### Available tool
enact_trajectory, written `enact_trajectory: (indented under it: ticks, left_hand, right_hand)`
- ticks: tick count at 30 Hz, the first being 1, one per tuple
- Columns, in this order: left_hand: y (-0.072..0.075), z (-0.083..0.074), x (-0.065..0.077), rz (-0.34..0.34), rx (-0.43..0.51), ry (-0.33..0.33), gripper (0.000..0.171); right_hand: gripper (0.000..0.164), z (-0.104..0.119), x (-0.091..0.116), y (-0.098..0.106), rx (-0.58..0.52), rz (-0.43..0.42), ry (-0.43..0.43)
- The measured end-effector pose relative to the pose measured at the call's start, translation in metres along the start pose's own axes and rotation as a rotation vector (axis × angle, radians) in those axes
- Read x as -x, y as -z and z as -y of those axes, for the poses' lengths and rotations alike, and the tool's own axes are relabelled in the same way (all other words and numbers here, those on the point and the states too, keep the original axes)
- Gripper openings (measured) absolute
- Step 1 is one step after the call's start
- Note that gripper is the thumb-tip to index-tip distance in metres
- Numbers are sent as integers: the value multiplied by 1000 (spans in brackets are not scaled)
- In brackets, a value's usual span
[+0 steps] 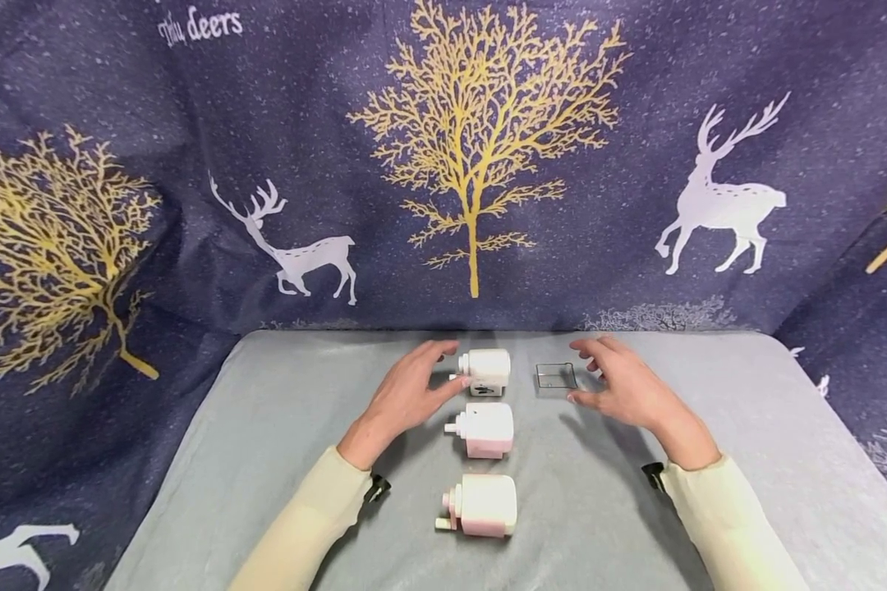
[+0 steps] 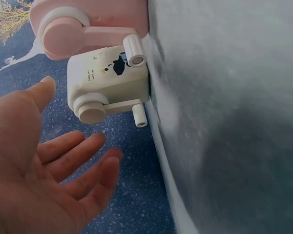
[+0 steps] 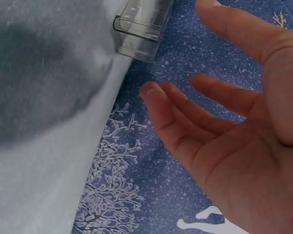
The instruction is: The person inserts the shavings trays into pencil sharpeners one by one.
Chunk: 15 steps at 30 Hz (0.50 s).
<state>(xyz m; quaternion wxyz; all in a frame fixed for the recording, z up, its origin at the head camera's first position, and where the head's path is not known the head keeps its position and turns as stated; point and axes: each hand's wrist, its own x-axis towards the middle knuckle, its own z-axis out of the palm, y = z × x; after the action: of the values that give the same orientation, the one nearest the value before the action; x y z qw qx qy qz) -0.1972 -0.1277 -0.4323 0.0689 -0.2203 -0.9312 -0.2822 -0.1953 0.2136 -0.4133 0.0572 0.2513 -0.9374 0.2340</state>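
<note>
Three crank pencil sharpeners stand in a row down the middle of the table. At the far end is a white sharpener [image 1: 491, 363] with a small dark printed picture, its crank facing left. My left hand [image 1: 402, 392] is beside that crank, thumb and fingers spread; the left wrist view shows a gap between hand and sharpener. Behind it in the row is a white-and-pink sharpener [image 1: 490, 428]. Right of the far sharpener lies a small clear plastic box [image 3: 141, 34] with dark-looking edges. Near it, my right hand [image 1: 628, 387] holds nothing, its fingers loosely bent.
Closest to me stands another pale pink sharpener [image 1: 488, 505], crank also to the left. A grey cloth [image 1: 266, 460] covers the table. Behind its far edge hangs a dark blue curtain [image 1: 562, 271] with deer and trees.
</note>
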Motion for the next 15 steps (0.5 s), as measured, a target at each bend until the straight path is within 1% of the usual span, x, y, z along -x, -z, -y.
enact_trajectory:
  ticks: [3,8,15]
  left_hand:
    - [-3,1,-6,11,-5,-9,67]
    - [-9,0,-12,46,-1,-16,64]
    - [-13,-1,-17,80,6,-39,62]
  right_hand:
    - [76,-1,-2,-2,-12,24,-2]
    - [77,-4,-2,-8,-30,68,-34]
    - [73,-9,-3,-14,-28,75,-16]
